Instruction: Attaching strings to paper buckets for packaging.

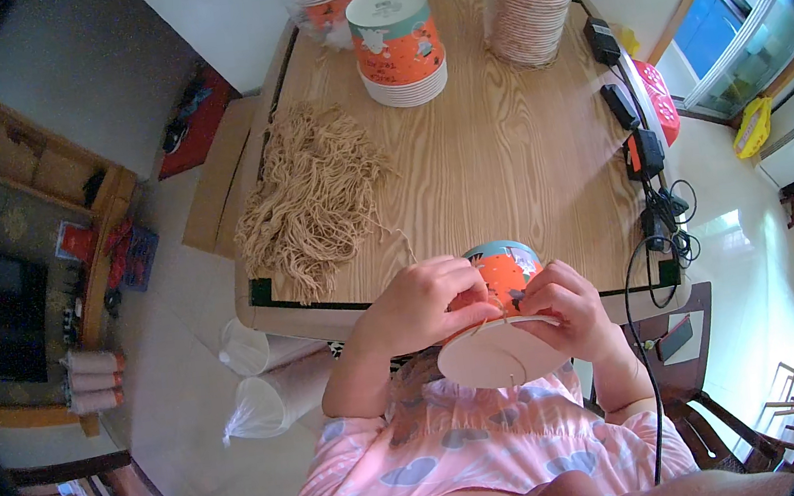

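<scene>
An orange-and-teal printed paper bucket (499, 280), with its cream round end (482, 351) turned toward six o'clock, is held at the six o'clock edge of a wood-grain table (493, 149). It is pinched near the rim by the left hand (434, 298) on its nine o'clock side and the right hand (570, 309) on its three o'clock side. Tan yarn (318, 198) is heaped at ten, upturned buckets (399, 52) are stacked near twelve, and black cables (673, 217) are bunched at two.
</scene>
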`<action>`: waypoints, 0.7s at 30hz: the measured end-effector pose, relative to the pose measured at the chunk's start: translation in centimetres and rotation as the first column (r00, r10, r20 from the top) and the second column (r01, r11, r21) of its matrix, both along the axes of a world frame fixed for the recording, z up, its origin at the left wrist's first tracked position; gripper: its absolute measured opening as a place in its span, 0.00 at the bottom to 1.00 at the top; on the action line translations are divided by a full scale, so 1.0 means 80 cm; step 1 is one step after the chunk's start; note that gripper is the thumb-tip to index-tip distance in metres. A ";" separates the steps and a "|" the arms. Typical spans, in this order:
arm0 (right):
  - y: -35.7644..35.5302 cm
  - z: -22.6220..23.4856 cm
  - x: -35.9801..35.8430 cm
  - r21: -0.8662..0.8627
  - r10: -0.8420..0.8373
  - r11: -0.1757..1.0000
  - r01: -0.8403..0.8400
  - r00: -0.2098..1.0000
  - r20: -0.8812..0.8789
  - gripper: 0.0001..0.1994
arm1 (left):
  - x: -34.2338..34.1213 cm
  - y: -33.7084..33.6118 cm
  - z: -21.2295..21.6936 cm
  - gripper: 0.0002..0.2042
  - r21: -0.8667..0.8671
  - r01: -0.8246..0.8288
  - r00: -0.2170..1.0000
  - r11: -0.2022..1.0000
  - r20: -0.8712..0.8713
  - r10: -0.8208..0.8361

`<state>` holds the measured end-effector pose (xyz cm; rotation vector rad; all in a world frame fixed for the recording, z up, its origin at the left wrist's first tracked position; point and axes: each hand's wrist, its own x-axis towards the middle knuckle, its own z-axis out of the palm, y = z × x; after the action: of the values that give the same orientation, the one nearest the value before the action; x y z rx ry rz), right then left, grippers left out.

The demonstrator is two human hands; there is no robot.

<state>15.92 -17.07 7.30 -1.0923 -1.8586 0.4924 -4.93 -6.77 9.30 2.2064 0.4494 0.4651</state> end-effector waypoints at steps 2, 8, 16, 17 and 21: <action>0.000 0.002 -0.001 0.002 0.000 1.000 0.000 1.000 0.004 0.11 | 0.000 -0.003 0.004 0.11 -0.019 0.019 1.000 1.000 -0.011 -0.020; 0.000 0.009 -0.004 -0.001 0.004 1.000 -0.003 0.999 0.038 0.11 | -0.002 -0.005 0.000 0.08 -0.146 0.044 0.999 0.988 0.008 -0.043; -0.003 0.008 -0.003 0.020 0.024 0.999 -0.026 0.996 0.081 0.12 | 0.002 -0.007 -0.001 0.05 -0.113 0.048 0.999 0.992 -0.015 -0.050; -0.003 0.009 -0.003 0.021 0.023 0.999 -0.025 0.996 0.082 0.12 | 0.003 -0.008 0.001 0.05 -0.110 0.036 0.999 0.993 -0.014 -0.038; -0.003 0.007 -0.004 0.025 0.028 0.999 -0.030 0.995 0.094 0.12 | 0.004 -0.013 -0.001 0.06 -0.018 -0.013 1.000 1.000 0.026 0.013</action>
<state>15.62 -17.32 7.87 -1.0887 -1.9600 0.4388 -4.64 -7.81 9.25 2.1786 0.4520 0.4948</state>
